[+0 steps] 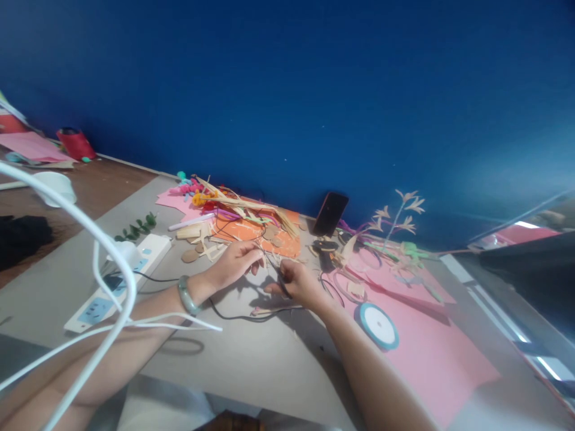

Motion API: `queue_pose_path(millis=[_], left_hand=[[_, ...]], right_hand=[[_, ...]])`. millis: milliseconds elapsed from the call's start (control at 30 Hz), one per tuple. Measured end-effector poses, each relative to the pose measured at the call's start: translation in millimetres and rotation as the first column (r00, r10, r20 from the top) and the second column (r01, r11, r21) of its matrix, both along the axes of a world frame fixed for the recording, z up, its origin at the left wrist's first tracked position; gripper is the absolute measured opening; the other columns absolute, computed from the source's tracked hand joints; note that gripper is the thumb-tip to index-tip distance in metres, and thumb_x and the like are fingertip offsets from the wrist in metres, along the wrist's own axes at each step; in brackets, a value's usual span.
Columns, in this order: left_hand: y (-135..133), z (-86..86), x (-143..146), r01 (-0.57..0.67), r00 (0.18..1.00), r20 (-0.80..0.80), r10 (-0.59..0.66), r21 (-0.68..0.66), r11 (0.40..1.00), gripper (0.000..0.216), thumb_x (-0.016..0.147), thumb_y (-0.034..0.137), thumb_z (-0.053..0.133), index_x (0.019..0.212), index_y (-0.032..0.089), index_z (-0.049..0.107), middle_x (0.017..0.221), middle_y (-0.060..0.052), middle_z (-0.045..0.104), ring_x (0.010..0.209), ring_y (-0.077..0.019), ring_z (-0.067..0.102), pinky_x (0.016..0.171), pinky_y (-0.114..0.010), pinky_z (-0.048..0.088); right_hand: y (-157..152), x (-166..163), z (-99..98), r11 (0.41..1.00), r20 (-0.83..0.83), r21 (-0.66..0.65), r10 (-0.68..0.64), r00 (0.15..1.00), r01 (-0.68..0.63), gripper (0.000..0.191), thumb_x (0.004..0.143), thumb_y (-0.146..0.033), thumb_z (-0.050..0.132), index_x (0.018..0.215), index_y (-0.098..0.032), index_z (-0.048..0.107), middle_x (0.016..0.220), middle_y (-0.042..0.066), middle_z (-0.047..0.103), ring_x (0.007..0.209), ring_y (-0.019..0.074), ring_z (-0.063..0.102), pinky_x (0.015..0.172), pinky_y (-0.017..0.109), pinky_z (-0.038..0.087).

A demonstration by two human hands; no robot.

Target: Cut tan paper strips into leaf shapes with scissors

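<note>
My left hand point(234, 262), with a green bangle at the wrist, pinches a thin tan strip point(262, 250) over the grey table point(251, 359). My right hand point(296, 282) is closed round a thin dark tool or wire point(282, 286) right beside it. A black cable point(242, 316) runs under both hands. Just beyond them lies a heap of straw strips and orange paper point(242, 221).
A white power strip point(121, 281) lies at the left, and white wires loop close to the camera. A dark phone point(330, 214) leans on the blue wall. Pink paper point(417, 335), a blue ribbon roll point(378, 325) and a paper plant point(399, 221) lie right.
</note>
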State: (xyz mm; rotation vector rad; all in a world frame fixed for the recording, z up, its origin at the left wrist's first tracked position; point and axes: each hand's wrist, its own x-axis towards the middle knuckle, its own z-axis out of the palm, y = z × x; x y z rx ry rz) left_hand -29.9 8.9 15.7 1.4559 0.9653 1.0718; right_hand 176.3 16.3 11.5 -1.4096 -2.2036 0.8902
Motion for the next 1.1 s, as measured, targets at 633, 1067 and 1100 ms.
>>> queue_pose_path(millis=[633, 1067, 1100], left_hand=[[-1, 0.9, 0, 0.005, 1.000, -0.012, -0.005, 0.012, 1.000, 0.025, 0.083, 0.029, 0.049, 0.067, 0.014, 0.060, 0.056, 0.001, 0.056, 0.053, -0.0093, 0.051, 0.052, -0.020, 0.039], [-5, -0.6, 3, 0.035, 0.998, -0.053, -0.032, 0.053, 0.998, 0.022, 0.082, 0.028, 0.054, 0.067, 0.013, 0.063, 0.056, 0.002, 0.056, 0.053, -0.0079, 0.051, 0.051, -0.018, 0.037], [-5, -0.6, 3, 0.036, 0.998, -0.058, -0.033, 0.058, 0.998, 0.022, 0.081, 0.028, 0.055, 0.067, 0.013, 0.063, 0.056, 0.001, 0.056, 0.053, -0.0081, 0.051, 0.052, -0.018, 0.037]], right_hand=[[3, 1, -6.9, 1.000, -0.034, -0.024, -0.001, 0.999, 0.000, 0.049, 0.064, -0.049, 0.074, 0.055, -0.020, 0.035, 0.047, -0.007, 0.036, 0.048, 0.0079, 0.028, 0.043, 0.021, 0.021], [-6, -15, 10.2, 0.963, -0.500, -0.244, -0.223, 0.837, 0.111, 0.033, 0.064, -0.040, 0.076, 0.067, -0.018, 0.051, 0.052, -0.004, 0.053, 0.047, 0.0088, 0.040, 0.047, 0.022, 0.030], [-7, -16, 9.7, 0.960, -0.503, -0.247, -0.246, 0.829, 0.134, 0.034, 0.062, -0.038, 0.078, 0.068, -0.018, 0.051, 0.053, -0.005, 0.052, 0.048, 0.0085, 0.040, 0.047, 0.022, 0.030]])
